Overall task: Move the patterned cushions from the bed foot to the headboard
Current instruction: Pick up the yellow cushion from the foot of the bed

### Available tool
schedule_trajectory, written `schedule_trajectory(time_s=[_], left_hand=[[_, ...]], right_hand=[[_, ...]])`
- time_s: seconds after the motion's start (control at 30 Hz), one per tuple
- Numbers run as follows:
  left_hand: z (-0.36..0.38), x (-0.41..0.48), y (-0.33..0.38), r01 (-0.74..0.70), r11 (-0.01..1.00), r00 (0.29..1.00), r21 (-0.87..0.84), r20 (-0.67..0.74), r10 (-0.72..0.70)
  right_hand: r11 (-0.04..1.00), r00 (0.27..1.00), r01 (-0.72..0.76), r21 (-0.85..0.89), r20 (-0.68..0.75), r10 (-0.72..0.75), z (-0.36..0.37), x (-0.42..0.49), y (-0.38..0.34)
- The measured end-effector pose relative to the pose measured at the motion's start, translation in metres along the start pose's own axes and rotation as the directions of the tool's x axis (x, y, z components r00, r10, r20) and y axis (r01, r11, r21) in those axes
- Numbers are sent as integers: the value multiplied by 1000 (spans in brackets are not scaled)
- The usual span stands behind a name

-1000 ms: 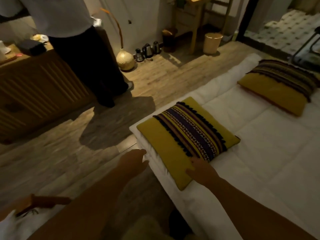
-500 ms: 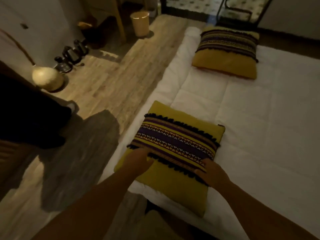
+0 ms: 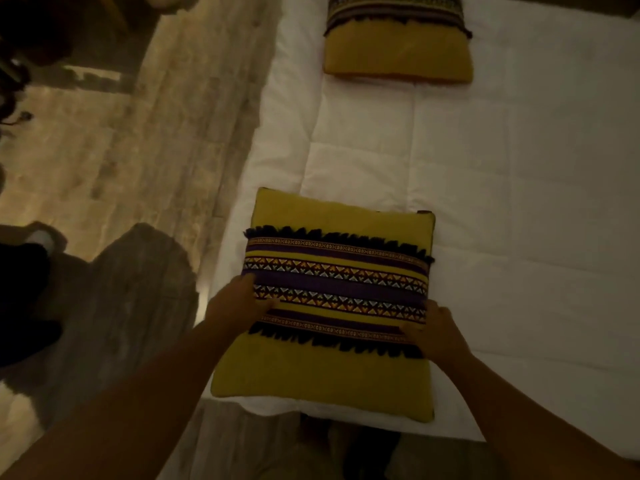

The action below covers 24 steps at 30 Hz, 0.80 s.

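Note:
A yellow cushion (image 3: 332, 372) with a purple patterned band and black fringe lies on the near corner of the white bed (image 3: 519, 202). My left hand (image 3: 235, 308) clasps its left edge, thumb on top of the band. My right hand (image 3: 438, 336) clasps its right edge, fingers over the fringe. A second matching cushion (image 3: 398, 51) lies farther up the bed, cut off by the top of the view.
Wooden floor (image 3: 138, 150) runs along the bed's left side. Another person's dark trouser leg and foot (image 3: 24, 292) stand at the left edge. Dark objects sit on the floor at the upper left.
My view swung toward the bed and down over the near cushion. Both hands went from resting near its corner to gripping its left and right edges.

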<state>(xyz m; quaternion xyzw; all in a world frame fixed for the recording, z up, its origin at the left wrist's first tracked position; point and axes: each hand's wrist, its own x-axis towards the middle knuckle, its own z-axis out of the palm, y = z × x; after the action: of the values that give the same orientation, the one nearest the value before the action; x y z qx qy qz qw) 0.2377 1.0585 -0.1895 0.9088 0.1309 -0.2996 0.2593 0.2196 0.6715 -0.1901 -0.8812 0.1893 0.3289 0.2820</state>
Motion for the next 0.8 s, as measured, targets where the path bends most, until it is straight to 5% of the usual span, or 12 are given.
schedule_trajectory(time_s=[0.27, 0.63, 0.8], left_hand=[[21, 68, -39, 196, 926, 977, -324, -16, -213], [38, 98, -60, 269, 731, 960, -627, 237, -150], [36, 87, -48, 201, 713, 980, -672, 146, -138]], right_hand=[[973, 991, -118, 198, -34, 128, 14, 62, 27], [852, 982, -188, 489, 72, 176, 29, 79, 38], [771, 984, -161, 616, 156, 82, 22, 78, 35]])
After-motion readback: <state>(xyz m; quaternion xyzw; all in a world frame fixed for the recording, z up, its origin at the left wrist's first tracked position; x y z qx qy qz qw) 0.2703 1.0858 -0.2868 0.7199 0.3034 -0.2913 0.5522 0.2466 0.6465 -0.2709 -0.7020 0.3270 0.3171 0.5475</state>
